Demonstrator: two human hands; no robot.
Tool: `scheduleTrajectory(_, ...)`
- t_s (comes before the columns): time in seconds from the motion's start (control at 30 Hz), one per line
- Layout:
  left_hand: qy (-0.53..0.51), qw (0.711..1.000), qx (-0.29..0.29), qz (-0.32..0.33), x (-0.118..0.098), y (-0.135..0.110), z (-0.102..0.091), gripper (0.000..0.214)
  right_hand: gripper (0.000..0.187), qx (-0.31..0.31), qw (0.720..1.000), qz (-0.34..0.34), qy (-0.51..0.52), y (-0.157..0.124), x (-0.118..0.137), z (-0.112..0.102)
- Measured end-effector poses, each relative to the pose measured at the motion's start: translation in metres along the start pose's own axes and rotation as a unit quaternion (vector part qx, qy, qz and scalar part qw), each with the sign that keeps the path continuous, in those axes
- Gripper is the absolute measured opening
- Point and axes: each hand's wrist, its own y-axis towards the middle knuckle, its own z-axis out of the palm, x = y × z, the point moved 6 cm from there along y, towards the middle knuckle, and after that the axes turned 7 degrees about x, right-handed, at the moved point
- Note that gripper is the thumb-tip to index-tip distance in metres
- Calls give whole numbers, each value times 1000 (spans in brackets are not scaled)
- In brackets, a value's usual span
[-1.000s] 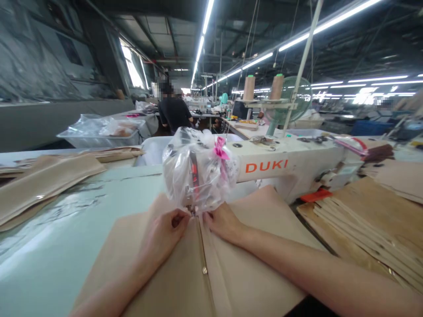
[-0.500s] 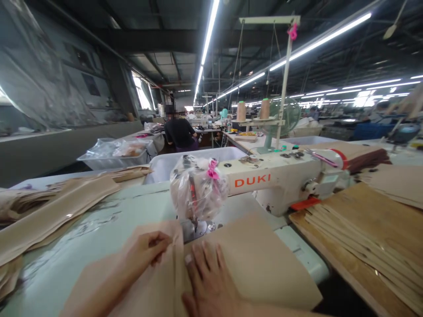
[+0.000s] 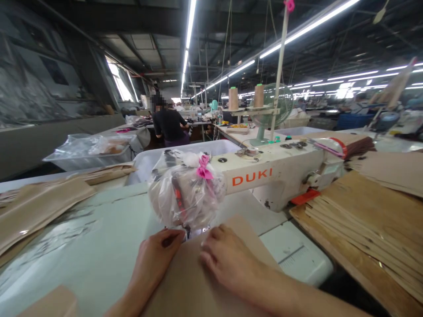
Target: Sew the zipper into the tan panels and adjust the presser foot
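A beige fabric panel point(image 3: 188, 281) lies under both hands, its far part reaching the needle area of a white sewing machine point(image 3: 244, 178) marked DUKI. Clear plastic film point(image 3: 194, 198) wraps the machine's head, with a pink tie point(image 3: 204, 167) on it. My left hand point(image 3: 158, 255) pinches the panel's left edge just in front of the needle. My right hand point(image 3: 231, 255) rests on the panel right of the needle, fingers curled together against the cloth. The presser foot is mostly hidden behind the film and my fingers.
Stacked beige pieces lie left point(image 3: 42, 202) and on a wooden board point(image 3: 330, 220) at right. Behind the machine stand a white bin point(image 3: 142, 158), a thread stand with two cones point(image 3: 233, 97) and a fan point(image 3: 274, 105). A person in black point(image 3: 169, 123) works farther back.
Both hands have moved forward toward the needle, with the panel. My right hand has gone from flat and spread to curled. The view has shifted closer to the machine.
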Motion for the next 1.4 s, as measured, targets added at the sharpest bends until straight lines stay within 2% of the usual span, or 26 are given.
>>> scheduleTrajectory(0.07,0,1000,-5,-4,0,2,0,32,27,-13,999,23,-27,16,-23,-21)
scheduleTrajectory(0.13,4,1000,-7,-7,-1,4,-1,33,24,-10,998,41,-38,38,-38,-29)
scheduleTrajectory(0.23,16,1000,-11,-8,0,6,0,33,20,4,998,57,-38,67,-49,-24)
scheduleTrajectory(0.33,26,1000,-14,-4,1,4,1,33,20,11,997,59,-37,80,-55,-15)
scheduleTrajectory(0.63,34,998,-48,5,-4,2,-3,34,20,-8,998,54,-17,78,-61,-11)
scheduleTrajectory(1.03,51,997,-62,-8,-4,0,-3,33,19,-17,999,43,-17,82,-66,-6)
scheduleTrajectory(1.4,52,997,-64,-6,-2,2,-2,32,18,-17,999,51,6,80,-61,-12)
